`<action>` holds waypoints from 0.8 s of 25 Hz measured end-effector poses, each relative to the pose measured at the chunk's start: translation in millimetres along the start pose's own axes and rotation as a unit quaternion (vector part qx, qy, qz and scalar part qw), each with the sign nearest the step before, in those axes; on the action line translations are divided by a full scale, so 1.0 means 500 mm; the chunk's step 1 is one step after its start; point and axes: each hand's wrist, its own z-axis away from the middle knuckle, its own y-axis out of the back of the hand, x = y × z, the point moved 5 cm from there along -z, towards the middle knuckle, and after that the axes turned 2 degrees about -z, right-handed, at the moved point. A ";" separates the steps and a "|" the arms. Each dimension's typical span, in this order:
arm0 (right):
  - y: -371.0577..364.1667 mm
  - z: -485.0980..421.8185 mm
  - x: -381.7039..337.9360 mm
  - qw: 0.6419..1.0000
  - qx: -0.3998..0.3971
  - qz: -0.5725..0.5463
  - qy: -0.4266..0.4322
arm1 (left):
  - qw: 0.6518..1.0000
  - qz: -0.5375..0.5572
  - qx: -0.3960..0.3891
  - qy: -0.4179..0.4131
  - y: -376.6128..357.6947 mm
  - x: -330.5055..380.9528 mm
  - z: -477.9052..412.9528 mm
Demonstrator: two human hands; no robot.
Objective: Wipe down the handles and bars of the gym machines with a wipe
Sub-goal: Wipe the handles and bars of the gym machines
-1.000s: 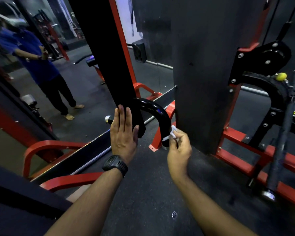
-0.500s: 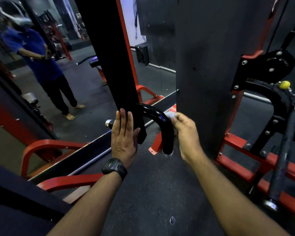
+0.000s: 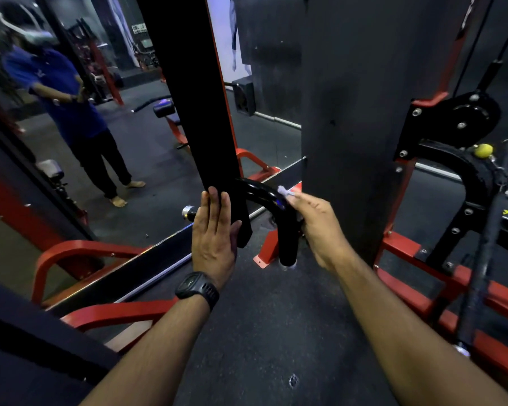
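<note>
Black and glossy, the curved handle bar (image 3: 272, 200) comes out from behind a flat black upright pad (image 3: 194, 112), bends over and turns downward to a chrome-capped end. The wipe (image 3: 282, 190), a small crumpled white wad, sits on the top of that bend, touching the bar's outer curve. The right hand (image 3: 320, 227) pinches it between thumb and curled fingertips, and only a tuft of the wipe shows past them. The rest of the hand lies just beside the bar's downward leg, on its right.

The left hand (image 3: 214, 238) is flat, its fingers straight and close together, laid against the lower end of the pad with the thumb spread toward the pad's edge; it holds nothing. A black wristwatch (image 3: 197, 290) is strapped on that wrist. A short chrome stub (image 3: 188, 213) pokes out just left of the fingers.

A wide dark column (image 3: 364, 112) stands behind the right hand. To its right, a black pulley plate (image 3: 464, 115) and a yellow knob (image 3: 483, 150) sit on a red and black frame, with a long dark straight bar (image 3: 487, 244) leaning in front. At the left a mirror (image 3: 147, 159) shows a person in a blue shirt (image 3: 56, 92) and bent red tubes (image 3: 79, 250). Dark rubber flooring (image 3: 261, 332) lies under both forearms.
</note>
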 end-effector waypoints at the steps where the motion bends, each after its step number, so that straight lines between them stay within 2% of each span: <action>1: 0.013 0.000 0.020 1.000 0.010 0.009 -0.008 | 1.000 0.001 0.000 0.000 -0.001 0.001 -0.002; 6: 0.055 0.070 0.120 0.997 0.046 0.057 -0.023 | 1.000 0.004 -0.004 0.013 0.006 0.002 0.005; 9: 0.056 0.087 0.117 0.995 0.071 0.066 0.026 | 1.000 0.015 -0.020 0.019 0.005 0.002 0.007; 12: 0.057 0.120 0.161 0.992 0.098 0.082 -0.012 | 0.999 0.021 -0.025 0.021 0.008 0.001 0.009; 14: 0.059 0.131 0.175 0.990 0.134 0.046 -0.012 | 0.999 0.020 -0.028 0.020 0.008 0.000 0.006; 17: 0.051 0.132 0.171 0.984 0.170 0.035 0.027 | 0.999 0.026 -0.035 0.030 0.010 0.000 0.010; 20: 0.055 0.165 0.186 0.962 0.207 0.145 0.099 | 0.999 0.018 -0.025 0.015 0.013 -0.003 0.010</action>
